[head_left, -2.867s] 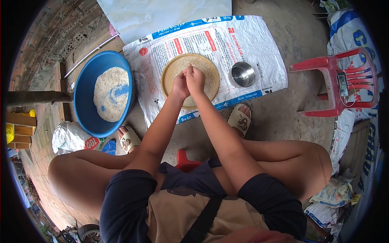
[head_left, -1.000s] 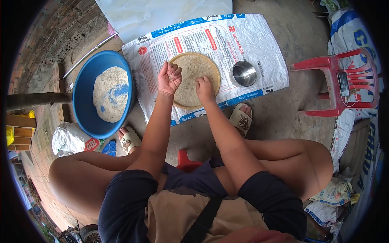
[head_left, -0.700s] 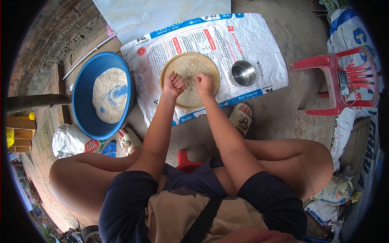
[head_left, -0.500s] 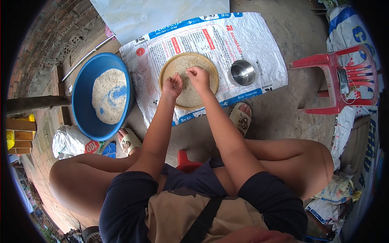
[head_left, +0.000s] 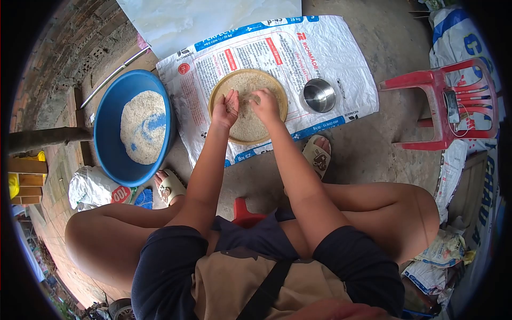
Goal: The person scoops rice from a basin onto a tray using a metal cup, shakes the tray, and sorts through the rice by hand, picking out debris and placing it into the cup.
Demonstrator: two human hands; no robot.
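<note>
A round, shallow tray with a tan rim holds a layer of pale grain, perhaps rice. My left hand is over the tray's left side, palm turned up and fingers stretched out. Whether a few grains lie in that palm is too small to tell. Opposite it, my right hand is low over the grain, fingers bent, with a gap between thumb and forefinger. A darker patch of grain shows between the two hands. Right of the tray stands a shiny metal bowl.
Under the tray lies a flattened white feed sack. A blue basin containing pale grain and a blue piece stands at left. At right is a red plastic chair with a phone-like device on it. A plastic bag lies below the basin.
My right hand has lowered slightly right, and its pinched thumb and forefinger have parted. My left hand has shifted slightly left, its curled fingers straightening. Tray, bowl and basin stay put.
</note>
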